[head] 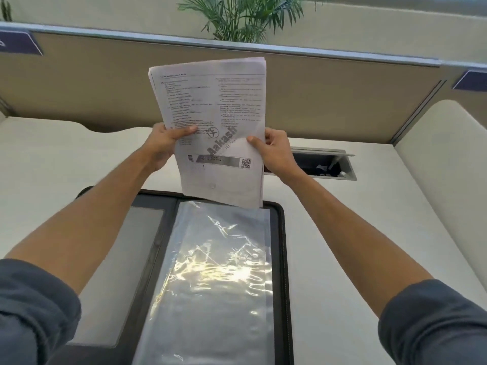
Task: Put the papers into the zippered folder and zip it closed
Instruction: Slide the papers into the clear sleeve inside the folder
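A stack of printed white papers [216, 111] stands upright in the air above the far end of the folder. My left hand [166, 143] grips its left edge and my right hand [274, 151] grips its right edge, thumbs on the front page. The papers' bottom edge hangs just over the top of the folder's clear plastic sleeves [216, 272]. The black zippered folder [286, 259] lies open flat on the desk below, with a grey inner panel [126, 259] on its left half.
The white desk [355, 233] carries an open cable box [321, 164] behind my right hand. A tan partition wall [79, 83] closes the back, with a plant [245, 17] beyond it. A second desk section [448, 143] rises at the right.
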`<state>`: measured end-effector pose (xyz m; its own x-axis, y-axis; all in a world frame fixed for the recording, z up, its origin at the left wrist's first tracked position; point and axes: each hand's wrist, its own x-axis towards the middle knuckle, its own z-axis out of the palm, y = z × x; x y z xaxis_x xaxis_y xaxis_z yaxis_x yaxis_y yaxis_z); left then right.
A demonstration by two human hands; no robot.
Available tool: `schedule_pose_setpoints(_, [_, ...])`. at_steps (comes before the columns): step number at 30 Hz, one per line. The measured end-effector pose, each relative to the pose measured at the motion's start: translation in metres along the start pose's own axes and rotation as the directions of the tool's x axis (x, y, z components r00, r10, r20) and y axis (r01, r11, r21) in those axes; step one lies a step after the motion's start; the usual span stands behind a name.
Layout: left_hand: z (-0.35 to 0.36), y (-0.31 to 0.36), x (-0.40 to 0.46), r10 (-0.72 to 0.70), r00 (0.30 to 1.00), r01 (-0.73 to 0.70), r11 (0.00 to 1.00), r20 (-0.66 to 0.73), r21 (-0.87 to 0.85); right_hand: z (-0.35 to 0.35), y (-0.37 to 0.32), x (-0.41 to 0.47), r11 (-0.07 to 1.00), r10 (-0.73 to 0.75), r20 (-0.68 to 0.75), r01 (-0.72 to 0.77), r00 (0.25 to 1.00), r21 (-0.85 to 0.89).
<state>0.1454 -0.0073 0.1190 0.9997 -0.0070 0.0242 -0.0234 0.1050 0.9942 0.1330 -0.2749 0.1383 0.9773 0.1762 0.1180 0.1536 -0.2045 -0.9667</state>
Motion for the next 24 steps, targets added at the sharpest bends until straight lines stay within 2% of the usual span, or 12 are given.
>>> schedule_pose_setpoints(4, [0.015, 0.030, -0.010, 0.123, 0.991, -0.125, 0.992, 0.044, 0.030, -0.017, -0.013, -0.011, 0.997, -0.058, -0.055, 0.061, 0.997, 0.056])
schedule_pose_setpoints(7, [0.029, 0.045, -0.022, 0.158, 0.985, -0.160, 0.987, 0.073, 0.022, -0.037, -0.025, -0.027, 0.987, -0.102, -0.083, 0.111, 0.991, 0.119])
schedule_pose_setpoints(10, [0.049, 0.042, -0.037, 0.104, 0.987, -0.103, 0.995, 0.125, -0.012, -0.058, -0.036, -0.050, 0.973, -0.134, -0.104, 0.151, 0.985, 0.175])
schedule_pose_setpoints(15, [0.101, 0.025, -0.070, 0.029, 0.976, -0.009, 0.996, 0.214, -0.090, -0.097, -0.037, -0.095, 0.975, -0.120, -0.143, 0.144, 0.982, 0.169])
schedule_pose_setpoints(20, [0.169, 0.002, -0.109, 0.056, 0.993, -0.045, 0.994, 0.103, -0.100, -0.139, -0.013, -0.150, 0.976, -0.042, -0.192, 0.081, 0.981, 0.200])
schedule_pose_setpoints(24, [0.216, -0.019, -0.140, 0.042, 0.992, -0.035, 0.997, 0.116, -0.062, -0.165, 0.011, -0.191, 0.981, 0.022, -0.271, 0.032, 0.962, 0.193])
